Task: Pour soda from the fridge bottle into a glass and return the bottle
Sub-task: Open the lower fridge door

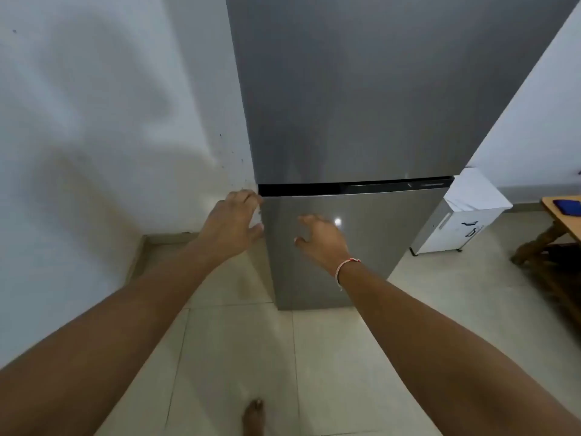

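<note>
A tall grey fridge fills the middle of the view, both doors closed, with a dark gap between the upper door and the lower door. My left hand reaches the left edge of the lower door just under the gap, fingers loosely curved at the edge and holding nothing I can see. In front of the lower door hovers my right hand, fingers relaxed and spread, with a thread band at the wrist. No bottle or glass is in view.
A white wall runs close along the fridge's left side. A small white cabinet stands right of the fridge. A wooden table with a dark blue item is at the far right. My bare foot is on the tiled floor.
</note>
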